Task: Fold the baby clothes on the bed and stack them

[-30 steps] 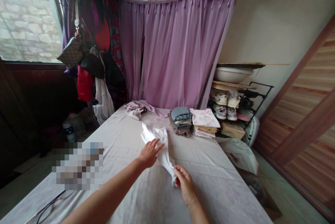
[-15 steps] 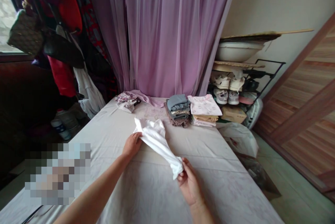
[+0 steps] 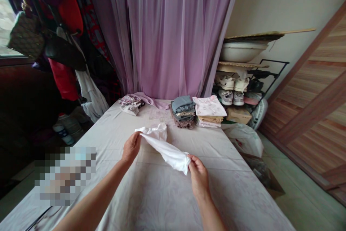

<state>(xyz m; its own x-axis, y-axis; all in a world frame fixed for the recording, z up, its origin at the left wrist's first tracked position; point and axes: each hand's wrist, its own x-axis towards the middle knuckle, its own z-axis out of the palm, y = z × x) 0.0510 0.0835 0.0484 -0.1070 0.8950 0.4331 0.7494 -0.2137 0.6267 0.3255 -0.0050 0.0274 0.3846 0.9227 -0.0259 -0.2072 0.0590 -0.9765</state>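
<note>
Left hand [image 3: 131,148] and right hand [image 3: 198,177] are pinching opposite ends of a white cloth [image 3: 164,151] above the bed [image 3: 162,198]; a loosening pinch risks dropping it.

Bare forearms reach in from the near edge: the left forearm [image 3: 92,187] slants far and rightward, the right forearm [image 3: 211,213] rises nearly upright. The left hand [image 3: 131,148], farther off, curls closed, its fingers bunched; the right hand [image 3: 199,178] pinches at nearer right, thumb uppermost. The hands stand well apart.
</note>
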